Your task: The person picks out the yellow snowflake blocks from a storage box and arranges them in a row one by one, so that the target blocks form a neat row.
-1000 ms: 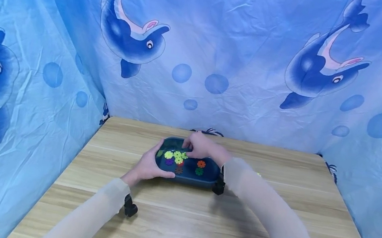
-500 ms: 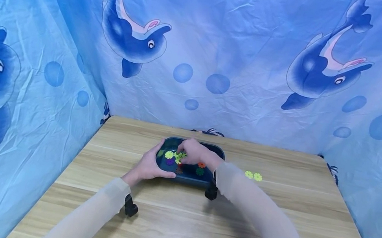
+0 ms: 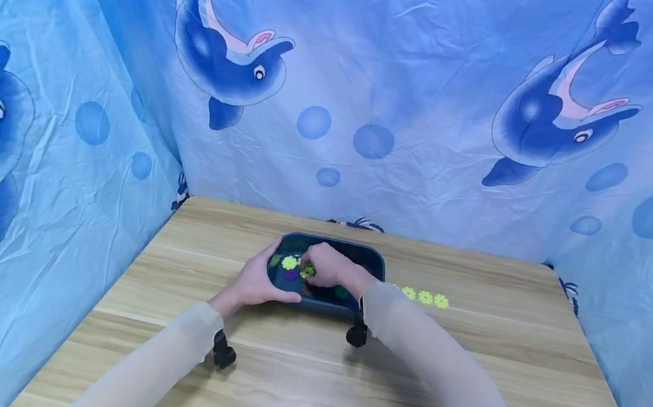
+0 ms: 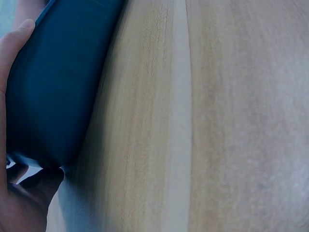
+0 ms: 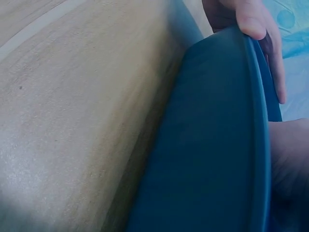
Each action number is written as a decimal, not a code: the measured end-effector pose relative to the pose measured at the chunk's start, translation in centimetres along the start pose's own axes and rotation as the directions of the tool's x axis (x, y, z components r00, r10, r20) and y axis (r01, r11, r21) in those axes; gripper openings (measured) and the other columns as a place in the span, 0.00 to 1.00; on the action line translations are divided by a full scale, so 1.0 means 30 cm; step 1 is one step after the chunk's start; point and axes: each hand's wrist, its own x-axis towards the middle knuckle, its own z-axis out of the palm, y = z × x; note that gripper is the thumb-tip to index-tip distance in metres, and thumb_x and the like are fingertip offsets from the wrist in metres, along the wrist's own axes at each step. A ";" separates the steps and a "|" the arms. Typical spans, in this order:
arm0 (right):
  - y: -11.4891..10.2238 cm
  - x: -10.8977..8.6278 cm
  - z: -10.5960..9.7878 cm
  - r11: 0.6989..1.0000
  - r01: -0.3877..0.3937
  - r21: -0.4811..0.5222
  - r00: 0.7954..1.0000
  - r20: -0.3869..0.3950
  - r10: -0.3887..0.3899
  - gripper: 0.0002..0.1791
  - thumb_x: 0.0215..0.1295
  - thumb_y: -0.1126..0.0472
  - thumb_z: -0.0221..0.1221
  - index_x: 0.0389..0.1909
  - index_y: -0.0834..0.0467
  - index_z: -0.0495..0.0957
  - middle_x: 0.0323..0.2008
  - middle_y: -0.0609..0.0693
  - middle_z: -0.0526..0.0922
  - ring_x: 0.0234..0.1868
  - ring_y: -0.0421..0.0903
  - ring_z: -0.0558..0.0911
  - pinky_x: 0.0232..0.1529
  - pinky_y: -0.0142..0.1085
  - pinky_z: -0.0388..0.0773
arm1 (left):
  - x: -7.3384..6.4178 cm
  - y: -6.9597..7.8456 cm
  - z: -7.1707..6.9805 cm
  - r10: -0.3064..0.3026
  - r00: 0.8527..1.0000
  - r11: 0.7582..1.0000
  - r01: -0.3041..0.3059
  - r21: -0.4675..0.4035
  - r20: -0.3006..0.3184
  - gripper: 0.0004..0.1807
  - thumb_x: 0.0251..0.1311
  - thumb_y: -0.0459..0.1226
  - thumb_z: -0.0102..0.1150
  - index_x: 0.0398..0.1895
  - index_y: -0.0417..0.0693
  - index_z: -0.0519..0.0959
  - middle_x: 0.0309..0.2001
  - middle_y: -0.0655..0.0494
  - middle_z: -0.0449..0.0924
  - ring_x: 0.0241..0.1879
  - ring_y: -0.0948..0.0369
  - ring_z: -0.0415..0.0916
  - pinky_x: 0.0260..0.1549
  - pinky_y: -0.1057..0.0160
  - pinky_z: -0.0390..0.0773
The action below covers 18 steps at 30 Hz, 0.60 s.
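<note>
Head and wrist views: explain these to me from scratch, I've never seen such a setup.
There is no machine here: these are a person's bare left hand and right hand. The head view comes from a camera worn on the head, looking forward and down. The other two come from cameras on the wrists, which see the dark blue tray from close by.

The tray sits on a wood-grain table with small flower-shaped pieces inside; a row of yellow pieces lies to its right. The left hand grips the tray's left end. The right hand reaches inside it; whether it pinches a piece, I cannot tell.
</note>
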 end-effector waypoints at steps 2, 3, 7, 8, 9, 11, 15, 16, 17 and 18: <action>-0.002 0.000 0.002 1.000 -0.007 -0.007 1.000 -0.006 0.007 0.13 0.71 0.59 0.69 0.53 0.56 0.89 0.55 0.51 0.89 0.59 0.47 0.86 0.64 0.41 0.84 | 0.002 0.000 -0.001 0.000 1.000 1.000 0.000 0.005 -0.001 0.75 0.45 0.47 0.88 0.89 0.54 0.42 0.85 0.45 0.54 0.82 0.43 0.57 0.78 0.36 0.64; -0.003 0.001 0.004 1.000 -0.009 -0.009 1.000 -0.009 0.009 0.12 0.71 0.59 0.69 0.53 0.56 0.89 0.54 0.51 0.90 0.59 0.47 0.86 0.63 0.41 0.84 | 0.003 0.000 -0.001 0.001 1.000 1.000 -0.001 0.005 -0.001 0.75 0.45 0.47 0.88 0.89 0.54 0.42 0.85 0.45 0.55 0.82 0.43 0.57 0.78 0.36 0.64; -0.006 0.003 0.007 1.000 -0.018 -0.015 1.000 -0.017 0.017 0.13 0.70 0.59 0.70 0.52 0.56 0.89 0.53 0.51 0.90 0.57 0.47 0.87 0.62 0.41 0.85 | 0.006 -0.001 -0.001 0.000 1.000 1.000 0.000 0.010 -0.004 0.75 0.45 0.47 0.88 0.89 0.56 0.42 0.84 0.45 0.56 0.82 0.44 0.59 0.78 0.37 0.65; -0.007 0.004 0.008 1.000 -0.019 -0.016 1.000 -0.019 0.018 0.13 0.70 0.58 0.70 0.52 0.56 0.89 0.53 0.51 0.90 0.57 0.47 0.87 0.62 0.41 0.85 | 0.007 -0.002 -0.001 0.000 1.000 1.000 0.000 0.007 -0.006 0.75 0.45 0.46 0.88 0.89 0.56 0.42 0.84 0.45 0.56 0.82 0.44 0.59 0.78 0.37 0.65; -0.006 0.004 0.009 1.000 -0.020 -0.016 1.000 -0.021 0.019 0.13 0.70 0.58 0.71 0.53 0.56 0.89 0.53 0.51 0.90 0.57 0.47 0.87 0.62 0.41 0.85 | 0.007 -0.002 -0.001 0.000 1.000 1.000 0.000 0.007 -0.005 0.75 0.45 0.46 0.88 0.89 0.57 0.42 0.84 0.45 0.56 0.82 0.44 0.59 0.78 0.37 0.65; -0.005 0.004 0.010 1.000 -0.021 -0.022 1.000 -0.022 0.021 0.14 0.70 0.57 0.71 0.54 0.56 0.89 0.53 0.51 0.90 0.58 0.46 0.87 0.62 0.41 0.85 | 0.008 -0.002 0.000 -0.001 1.000 1.000 0.001 0.007 -0.004 0.75 0.45 0.46 0.88 0.89 0.59 0.41 0.84 0.45 0.56 0.82 0.44 0.59 0.78 0.37 0.65; 0.003 -0.003 0.007 0.999 -0.021 -0.034 0.999 -0.041 0.020 0.16 0.70 0.56 0.71 0.55 0.55 0.88 0.55 0.50 0.89 0.58 0.46 0.86 0.62 0.40 0.84 | 0.006 0.000 0.001 -0.004 1.000 1.000 0.004 0.012 -0.001 0.75 0.46 0.47 0.88 0.89 0.60 0.41 0.85 0.45 0.55 0.82 0.43 0.58 0.78 0.37 0.64; 0.005 -0.007 0.003 0.999 -0.020 -0.035 0.999 -0.047 0.018 0.16 0.70 0.56 0.71 0.55 0.55 0.88 0.55 0.50 0.89 0.58 0.46 0.86 0.62 0.40 0.84 | 0.005 0.001 0.001 -0.007 1.000 1.000 0.007 0.010 -0.001 0.75 0.45 0.47 0.88 0.89 0.60 0.41 0.85 0.45 0.55 0.82 0.43 0.58 0.78 0.37 0.64; 0.006 -0.013 -0.002 0.999 -0.021 -0.028 0.998 -0.053 0.019 0.16 0.70 0.56 0.71 0.55 0.56 0.88 0.55 0.51 0.89 0.58 0.46 0.85 0.62 0.40 0.84 | 0.004 0.002 0.000 -0.010 1.000 1.000 0.010 0.011 0.000 0.75 0.45 0.47 0.88 0.89 0.59 0.42 0.85 0.45 0.55 0.82 0.43 0.58 0.78 0.37 0.64; 0.008 -0.019 -0.008 1.000 -0.021 -0.022 0.998 -0.059 0.020 0.16 0.70 0.56 0.71 0.56 0.56 0.88 0.55 0.51 0.88 0.58 0.47 0.85 0.62 0.41 0.85 | 0.003 0.002 0.000 -0.013 1.000 1.000 0.013 0.012 0.001 0.75 0.45 0.47 0.88 0.89 0.58 0.42 0.85 0.45 0.55 0.82 0.43 0.58 0.78 0.37 0.65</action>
